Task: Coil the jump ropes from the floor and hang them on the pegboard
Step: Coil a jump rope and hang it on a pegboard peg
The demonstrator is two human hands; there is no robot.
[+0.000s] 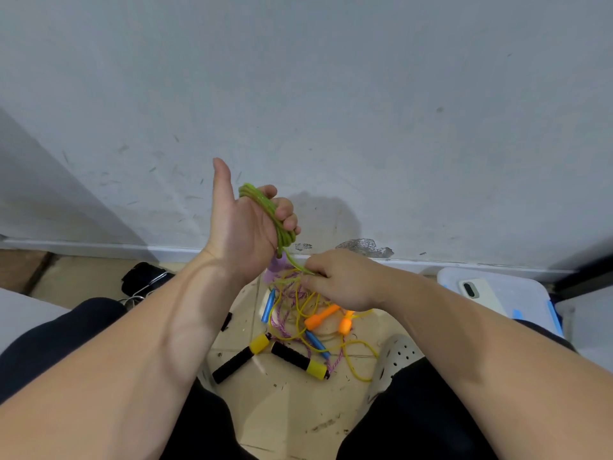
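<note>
A: You're partway through coiling the green rope (265,207). Several loops lie across the palm of your left hand (247,224). The pegboard isn't in view, so I'd say hanging is some way off.

B: That left hand is raised with its palm toward you. Its fingers (285,210) curl over the loops and grip them, and the thumb (220,180) sticks straight up, clear of the rope.

A: Your right hand (341,283) sits just below it and to its right. It pinches the loose strand that runs down out of the coil.

B: My guess at the next move: draw that strand up with your right hand and lay another loop into the left palm. Loosen the left fingers only enough to take it, or the loops may slip.

A: Watch the tail. It seems to drop from your right hand into the pile (298,327) directly beneath. Yellow and purple cords cross there among blue, orange and black-and-yellow handles, so it may snag.

B: I can't tell whether the green rope's end is free of that tangle. The other ropes lie uncoiled on the floor (292,410) under both your hands.
</note>
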